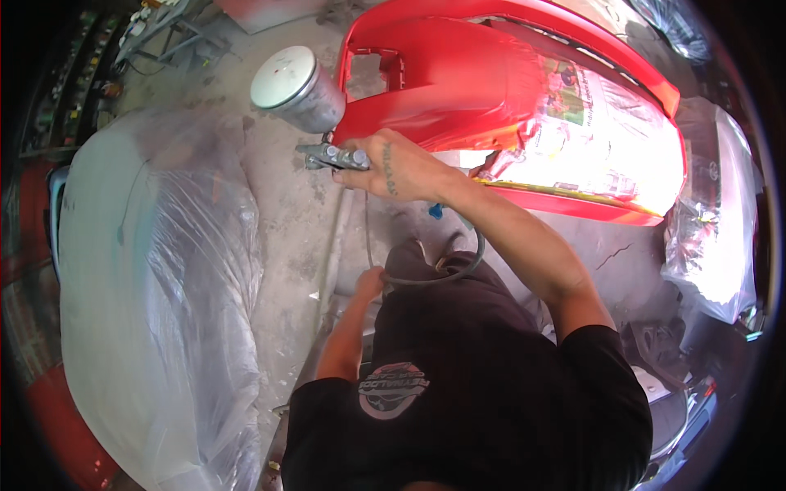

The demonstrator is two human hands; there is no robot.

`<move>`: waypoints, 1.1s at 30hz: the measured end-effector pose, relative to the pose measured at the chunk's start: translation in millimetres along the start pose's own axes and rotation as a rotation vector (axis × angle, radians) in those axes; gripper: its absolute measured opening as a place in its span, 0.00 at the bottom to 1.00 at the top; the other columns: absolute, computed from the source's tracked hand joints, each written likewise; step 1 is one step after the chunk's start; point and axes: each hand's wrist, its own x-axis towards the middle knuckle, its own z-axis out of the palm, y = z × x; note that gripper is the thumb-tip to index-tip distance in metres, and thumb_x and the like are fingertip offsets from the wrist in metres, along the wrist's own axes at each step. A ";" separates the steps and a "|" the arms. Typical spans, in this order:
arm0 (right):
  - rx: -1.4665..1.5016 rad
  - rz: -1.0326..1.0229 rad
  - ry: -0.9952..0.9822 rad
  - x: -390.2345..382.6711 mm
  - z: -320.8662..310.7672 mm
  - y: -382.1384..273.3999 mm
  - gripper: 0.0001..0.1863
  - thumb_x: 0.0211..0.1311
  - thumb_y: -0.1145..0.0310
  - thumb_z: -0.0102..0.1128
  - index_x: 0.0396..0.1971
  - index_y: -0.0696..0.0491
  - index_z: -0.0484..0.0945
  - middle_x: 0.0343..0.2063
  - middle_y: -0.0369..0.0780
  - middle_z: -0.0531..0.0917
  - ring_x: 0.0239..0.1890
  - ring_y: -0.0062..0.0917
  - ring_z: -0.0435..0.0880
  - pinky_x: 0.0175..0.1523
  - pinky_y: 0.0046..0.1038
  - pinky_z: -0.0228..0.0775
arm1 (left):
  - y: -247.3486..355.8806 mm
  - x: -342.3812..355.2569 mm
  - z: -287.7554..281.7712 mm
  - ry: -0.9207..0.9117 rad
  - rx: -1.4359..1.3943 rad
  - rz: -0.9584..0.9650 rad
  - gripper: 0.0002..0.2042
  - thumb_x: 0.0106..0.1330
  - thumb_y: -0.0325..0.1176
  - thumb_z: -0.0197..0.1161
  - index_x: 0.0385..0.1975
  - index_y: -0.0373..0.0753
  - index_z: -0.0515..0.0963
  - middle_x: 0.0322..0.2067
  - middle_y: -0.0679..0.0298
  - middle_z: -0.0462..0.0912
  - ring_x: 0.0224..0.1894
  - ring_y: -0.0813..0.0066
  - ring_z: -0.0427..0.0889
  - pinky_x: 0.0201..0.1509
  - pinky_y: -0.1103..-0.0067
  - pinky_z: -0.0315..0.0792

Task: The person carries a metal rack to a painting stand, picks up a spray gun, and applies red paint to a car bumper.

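My right hand [393, 168] is closed round a metal spray gun [332, 155], held out ahead of me. A round silver cup [296, 88] with a pale lid sits on top of the gun, tilted. Just beyond the gun lies a glossy red car bumper [442, 82], its right part covered with printed masking sheet [606, 135]. Lower down, by my left thigh, my left hand [370, 282] is closed round a thin dark hose [442, 280]. The hose loops across my legs to the right and up under my right forearm.
On the left stands a large shape under clear plastic sheeting [155, 286]. More plastic-wrapped parts [712, 204] stand at the right. A grey stand [168, 37] is at the far left, and a red panel [266, 10] at the top. The concrete floor [286, 184] is stained.
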 end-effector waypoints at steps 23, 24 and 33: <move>0.070 0.351 0.745 -416.0 -66.2 43.1 0.23 0.65 0.59 0.67 0.52 0.60 0.80 0.25 0.48 0.84 0.26 0.29 0.82 0.38 0.34 0.74 | 45.3 -47.4 83.3 -0.116 0.240 0.256 0.08 0.62 0.30 0.59 0.38 0.41 0.83 0.35 0.48 0.85 0.42 0.44 0.83 0.45 0.57 0.74; 0.073 0.440 0.763 -441.4 -64.4 48.7 0.23 0.65 0.59 0.67 0.52 0.60 0.80 0.23 0.46 0.83 0.26 0.28 0.81 0.37 0.34 0.74 | 56.7 -49.5 81.6 -0.122 0.220 0.274 0.09 0.63 0.31 0.57 0.38 0.41 0.83 0.36 0.47 0.85 0.43 0.42 0.83 0.45 0.56 0.74; 0.348 0.896 1.087 -605.7 -48.6 83.4 0.21 0.62 0.53 0.70 0.37 0.59 0.81 0.16 0.33 0.72 0.21 0.18 0.69 0.30 0.29 0.66 | 134.2 -36.8 104.5 -0.279 0.398 0.447 0.09 0.63 0.35 0.64 0.38 0.39 0.83 0.36 0.49 0.85 0.42 0.44 0.82 0.45 0.57 0.73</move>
